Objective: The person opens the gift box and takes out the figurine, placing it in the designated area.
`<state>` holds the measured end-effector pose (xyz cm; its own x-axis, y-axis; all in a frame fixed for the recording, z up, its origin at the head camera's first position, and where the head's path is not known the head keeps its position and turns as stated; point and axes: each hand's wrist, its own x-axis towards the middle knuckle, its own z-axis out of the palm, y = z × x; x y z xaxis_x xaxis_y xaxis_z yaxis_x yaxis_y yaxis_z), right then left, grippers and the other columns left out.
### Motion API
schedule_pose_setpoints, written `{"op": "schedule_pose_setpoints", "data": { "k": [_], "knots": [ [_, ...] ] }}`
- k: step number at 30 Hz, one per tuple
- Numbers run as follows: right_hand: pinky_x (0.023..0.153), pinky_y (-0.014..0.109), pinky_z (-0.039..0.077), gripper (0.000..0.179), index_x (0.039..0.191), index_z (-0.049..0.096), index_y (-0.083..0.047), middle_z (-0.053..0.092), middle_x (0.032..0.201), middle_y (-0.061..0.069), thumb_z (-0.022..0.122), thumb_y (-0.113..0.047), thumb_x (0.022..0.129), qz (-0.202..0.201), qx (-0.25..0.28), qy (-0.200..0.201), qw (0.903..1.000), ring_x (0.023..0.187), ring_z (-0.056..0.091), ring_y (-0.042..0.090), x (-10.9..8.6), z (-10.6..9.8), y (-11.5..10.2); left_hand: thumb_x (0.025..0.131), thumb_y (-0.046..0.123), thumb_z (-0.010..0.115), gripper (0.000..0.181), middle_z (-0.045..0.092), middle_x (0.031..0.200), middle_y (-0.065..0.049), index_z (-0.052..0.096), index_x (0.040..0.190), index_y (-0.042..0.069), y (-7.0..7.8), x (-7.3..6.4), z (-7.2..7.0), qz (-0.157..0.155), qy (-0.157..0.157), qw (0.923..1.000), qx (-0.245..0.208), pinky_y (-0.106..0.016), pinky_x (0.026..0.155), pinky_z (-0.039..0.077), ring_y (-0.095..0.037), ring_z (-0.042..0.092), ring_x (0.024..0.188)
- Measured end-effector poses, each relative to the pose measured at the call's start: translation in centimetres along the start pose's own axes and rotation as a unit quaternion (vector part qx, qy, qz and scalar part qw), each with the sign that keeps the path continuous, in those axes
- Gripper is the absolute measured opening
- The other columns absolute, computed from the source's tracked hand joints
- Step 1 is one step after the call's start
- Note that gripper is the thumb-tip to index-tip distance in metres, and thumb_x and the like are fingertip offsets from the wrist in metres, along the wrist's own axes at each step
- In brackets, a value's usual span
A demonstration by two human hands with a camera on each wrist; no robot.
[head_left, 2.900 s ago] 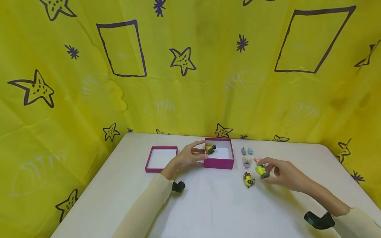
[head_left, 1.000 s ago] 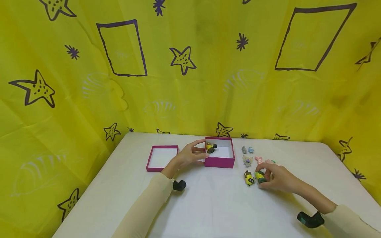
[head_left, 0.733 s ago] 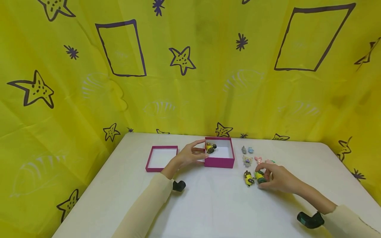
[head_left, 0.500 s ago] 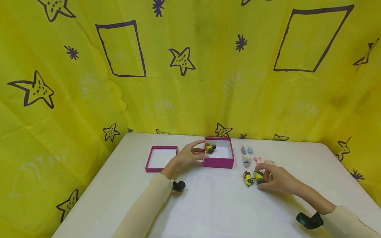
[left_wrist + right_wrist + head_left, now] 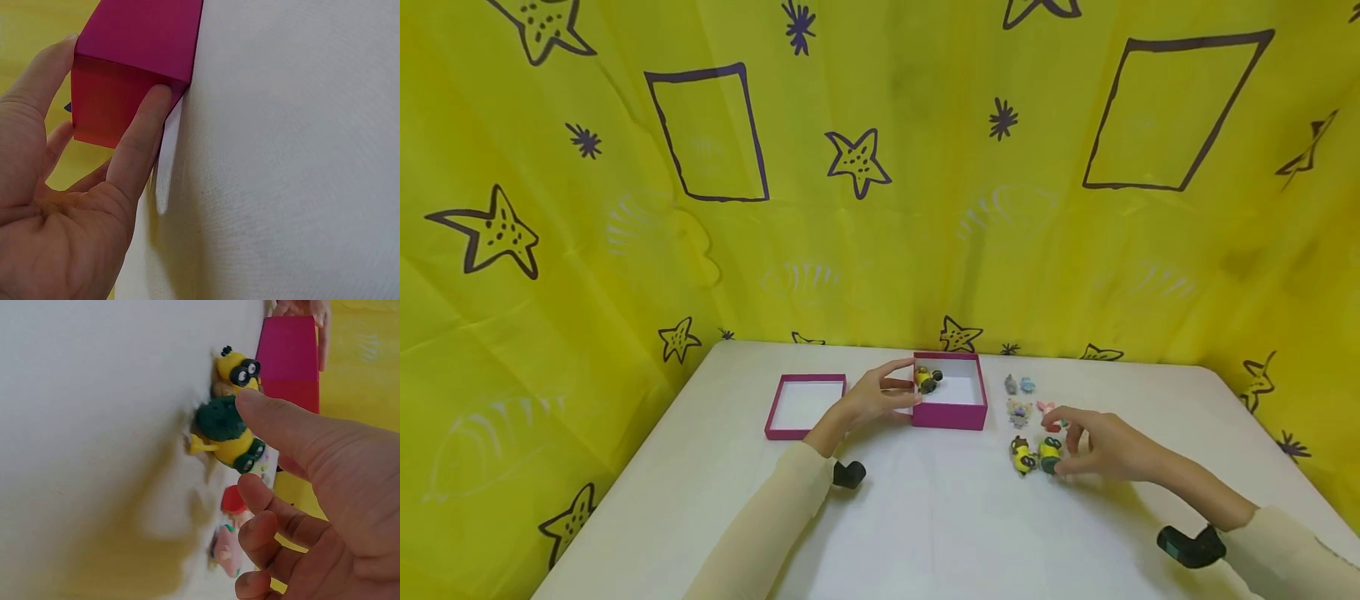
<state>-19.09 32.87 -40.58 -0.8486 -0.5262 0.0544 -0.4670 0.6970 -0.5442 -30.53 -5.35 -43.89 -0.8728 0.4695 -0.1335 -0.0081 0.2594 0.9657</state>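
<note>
My left hand (image 5: 876,396) rests at the left end of a magenta box (image 5: 949,417), its thumb (image 5: 147,128) lying on the end wall. A yellow minion figure (image 5: 925,381) lies inside the box, at the left. To the box's right, my right hand (image 5: 1108,446) hovers with its fingers parted beside a yellow minion figure with dark green parts (image 5: 1049,457). The thumb overlaps this figure in the right wrist view; whether they touch, I cannot tell. Another yellow minion figure with brown on it (image 5: 1022,457) lies right beside it.
Left of the box is a shallow magenta lid (image 5: 786,434) with a white inside. Behind the minions stand a small grey figure (image 5: 1011,384), a blue one (image 5: 1027,384), a pale bear-like one (image 5: 1018,413) and a pink-and-red one (image 5: 1048,412). A yellow curtain (image 5: 850,275) hangs behind.
The right hand lowered the green-and-yellow minion figure onto the table beside the brown-and-yellow one, then loosened its fingers from it. The left hand has stayed at the box.
</note>
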Motion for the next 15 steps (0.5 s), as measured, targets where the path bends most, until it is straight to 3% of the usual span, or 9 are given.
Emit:
{"op": "schedule_pose_setpoints", "data": {
  "k": [5,10,15],
  "knots": [
    [0.055,0.023,0.044,0.059,0.133,0.059,-0.007,0.064,0.089,-0.004,0.086,-0.027,0.084,-0.004,-0.010,-0.003,0.9999,0.067,0.051,0.008,0.4,-1.0,-0.3,0.090,0.027,0.082,0.077,0.057,0.143,-0.014,0.043,0.157,0.028,-0.1,0.0,0.0,0.001,0.001,1.0000,0.000,-0.047,0.103,0.053,-0.032,0.058,0.129],
    [0.060,0.024,0.047,0.061,0.133,0.059,-0.007,0.068,0.095,-0.001,0.087,-0.028,0.083,-0.013,-0.026,-0.001,0.9996,0.074,0.052,0.010,0.8,-1.9,-0.8,0.091,0.025,0.081,0.077,0.056,0.144,-0.015,0.043,0.158,0.027,0.0,-0.1,0.0,0.000,-0.003,1.0000,-0.008,-0.046,0.100,0.055,-0.032,0.059,0.127],
    [0.058,0.024,0.045,0.059,0.133,0.060,-0.010,0.067,0.097,0.002,0.086,-0.029,0.084,0.007,-0.023,-0.002,0.9997,0.070,0.052,0.014,1.4,-2.6,-1.4,0.091,0.024,0.081,0.078,0.057,0.143,-0.015,0.042,0.158,0.026,0.0,-0.1,0.0,0.001,-0.003,1.0000,-0.006,-0.044,0.098,0.056,-0.031,0.060,0.126]
  ]
}}
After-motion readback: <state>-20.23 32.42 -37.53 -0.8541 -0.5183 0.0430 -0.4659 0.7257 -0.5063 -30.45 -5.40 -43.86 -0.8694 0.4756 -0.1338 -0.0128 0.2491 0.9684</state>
